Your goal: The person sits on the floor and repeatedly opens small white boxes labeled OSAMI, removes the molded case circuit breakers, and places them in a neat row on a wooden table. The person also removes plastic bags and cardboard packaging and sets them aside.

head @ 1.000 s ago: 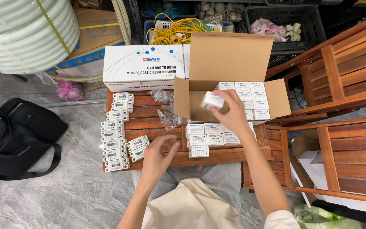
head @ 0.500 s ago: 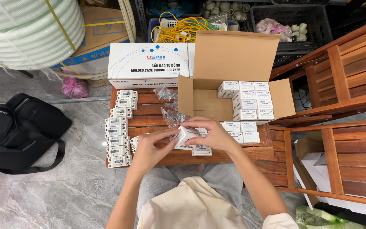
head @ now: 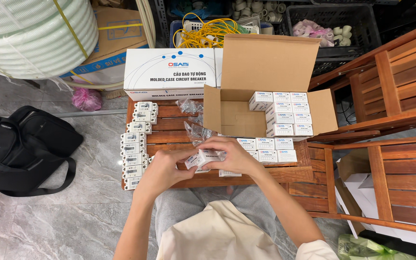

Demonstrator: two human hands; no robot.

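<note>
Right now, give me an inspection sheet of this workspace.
Surface: wooden slatted table, mostly covered.
Job's things: small white box held over the table edge; open cardboard carton part-filled with stacked white boxes.
Clutter: white devices in rows at left; clear plastic bags.
Grippers: left hand and right hand, fingers on the small box.
Cables: yellow cable in a crate behind.
Surroundings: black bag, white hose coil, wooden chairs.
</note>
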